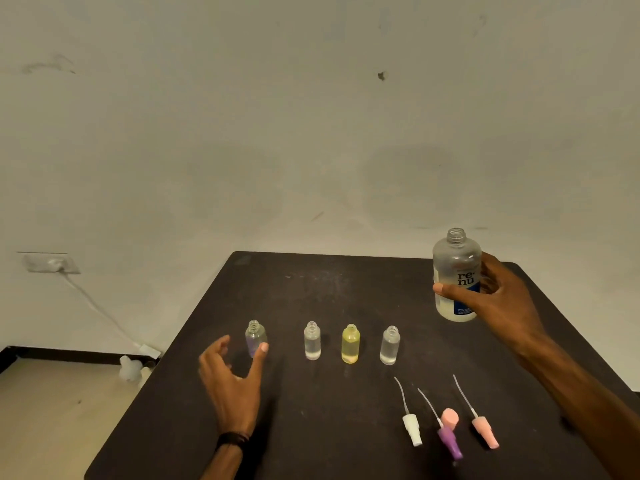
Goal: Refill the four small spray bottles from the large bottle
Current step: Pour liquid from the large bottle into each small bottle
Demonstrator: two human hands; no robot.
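While the left hand point(231, 379) reached: fingers were spread around the purple bottle point(256, 338) at far left, thumb touching it, probably to steady it.
Row: three more small bottles point(312, 341) stood uncapped, ready for pouring.
Spray heads point(449, 433): lay near, right.
Right hand point(498, 299): gripped the large bottle point(456, 275), open, upright, far right.
Unclear: liquid levels.

"re-nu" is printed in dark letters on the label of the large bottle point(456, 276) near the counter's point(329, 292) far right corner. Smaller print on the label's blue panel cannot be read.
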